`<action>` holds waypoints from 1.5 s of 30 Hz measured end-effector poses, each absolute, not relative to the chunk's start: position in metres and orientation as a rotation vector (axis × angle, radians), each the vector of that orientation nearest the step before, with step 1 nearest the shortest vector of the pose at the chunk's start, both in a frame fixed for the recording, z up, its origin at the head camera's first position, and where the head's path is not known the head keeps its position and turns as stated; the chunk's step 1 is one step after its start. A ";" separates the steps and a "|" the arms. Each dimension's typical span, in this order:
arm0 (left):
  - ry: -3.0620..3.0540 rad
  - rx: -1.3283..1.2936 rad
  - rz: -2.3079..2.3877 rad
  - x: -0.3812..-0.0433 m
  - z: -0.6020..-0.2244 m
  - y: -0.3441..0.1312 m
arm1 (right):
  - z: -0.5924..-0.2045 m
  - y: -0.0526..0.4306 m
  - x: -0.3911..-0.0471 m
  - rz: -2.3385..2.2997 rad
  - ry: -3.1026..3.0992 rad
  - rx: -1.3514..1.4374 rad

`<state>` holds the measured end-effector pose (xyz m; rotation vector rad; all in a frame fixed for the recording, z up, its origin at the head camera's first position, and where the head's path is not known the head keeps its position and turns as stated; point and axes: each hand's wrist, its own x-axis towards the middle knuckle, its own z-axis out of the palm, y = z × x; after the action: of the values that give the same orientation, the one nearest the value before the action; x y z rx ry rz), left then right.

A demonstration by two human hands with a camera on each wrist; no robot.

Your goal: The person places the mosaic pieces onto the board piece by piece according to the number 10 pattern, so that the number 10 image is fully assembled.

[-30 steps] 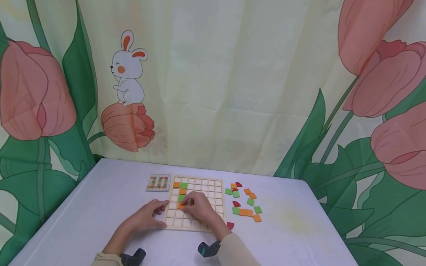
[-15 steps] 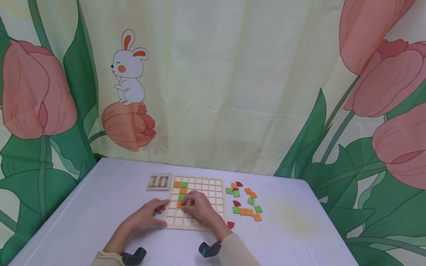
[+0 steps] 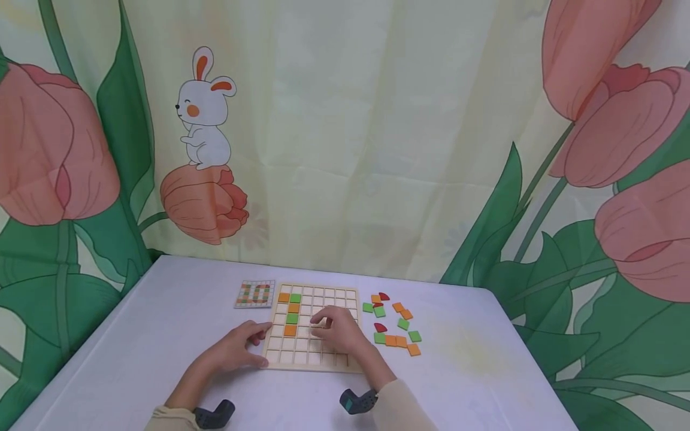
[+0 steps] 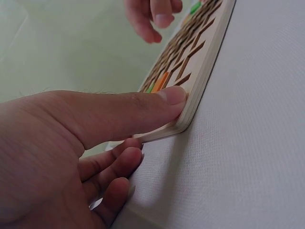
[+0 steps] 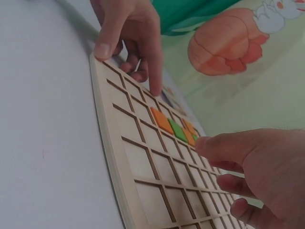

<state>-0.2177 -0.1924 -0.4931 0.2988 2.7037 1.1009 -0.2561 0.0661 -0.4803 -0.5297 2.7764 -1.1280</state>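
A wooden grid board (image 3: pixel 283 357) lies on the table. Set in its left part are an orange square tile (image 3: pixel 283 297) at the upper left, then a green tile (image 3: pixel 295 298) heading a column of alternating green and orange squares, ending in an orange tile (image 5: pixel 162 120). My left hand (image 3: pixel 234 347) steadies the board's left side: its thumb (image 4: pixel 164 102) presses the near corner, and its straight index finger touches the edge farther up. Over the middle of the grid hovers my right hand (image 3: pixel 341 330), fingers loosely bent, thumb and index finger apart, holding nothing.
A small pattern card (image 3: pixel 255 294) lies beyond the left hand, beside the board. Right of the board several loose pieces are scattered: orange squares (image 3: pixel 413 349), green squares (image 3: pixel 414 336) and red quarter-circles (image 3: pixel 380 327). A printed curtain (image 3: pixel 377 149) hangs behind the table.
My right hand has let go of the lowest orange tile, which now lies uncovered in its cell, and has moved right across the board. The left hand has stayed at the board's edge.
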 end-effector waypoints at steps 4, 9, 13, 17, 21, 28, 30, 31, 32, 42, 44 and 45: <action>2.705 0.289 1.097 -0.217 -0.493 -0.192 | -0.479 0.078 -0.255 -1.111 2.800 -0.492; 2.712 0.295 1.092 -0.218 -0.494 -0.192 | -0.479 0.093 -0.252 -1.116 2.821 -0.478; 2.709 0.298 1.103 -0.218 -0.495 -0.194 | -0.480 0.107 -0.250 -1.136 2.833 -0.461; 2.702 0.307 1.109 -0.219 -0.495 -0.194 | -0.479 0.120 -0.249 -1.157 2.843 -0.401; 2.701 0.295 1.098 -0.220 -0.495 -0.194 | -0.479 0.128 -0.247 -1.167 2.853 -0.333; 2.695 0.303 1.101 -0.221 -0.498 -0.195 | -0.484 0.143 -0.245 -1.148 2.896 -0.261; 2.693 0.307 1.103 -0.221 -0.498 -0.195 | -0.486 0.147 -0.245 -1.135 2.905 -0.236; 2.694 0.309 1.105 -0.221 -0.498 -0.195 | -0.487 0.149 -0.246 -1.124 2.912 -0.229; 2.695 0.306 1.104 -0.221 -0.498 -0.195 | -0.488 0.151 -0.247 -1.112 2.916 -0.213; 2.700 0.322 1.097 -0.222 -0.500 -0.196 | -0.495 0.175 -0.248 -1.077 2.943 -0.181; 2.701 0.321 1.095 -0.222 -0.500 -0.196 | -0.495 0.179 -0.248 -1.082 2.943 -0.168; 2.701 0.318 1.094 -0.222 -0.500 -0.196 | -0.495 0.181 -0.247 -1.086 2.938 -0.159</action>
<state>-0.2218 -0.1958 -0.5000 0.3178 2.7008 1.0940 -0.2475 0.1813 -0.4950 -0.1586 2.9384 -1.0861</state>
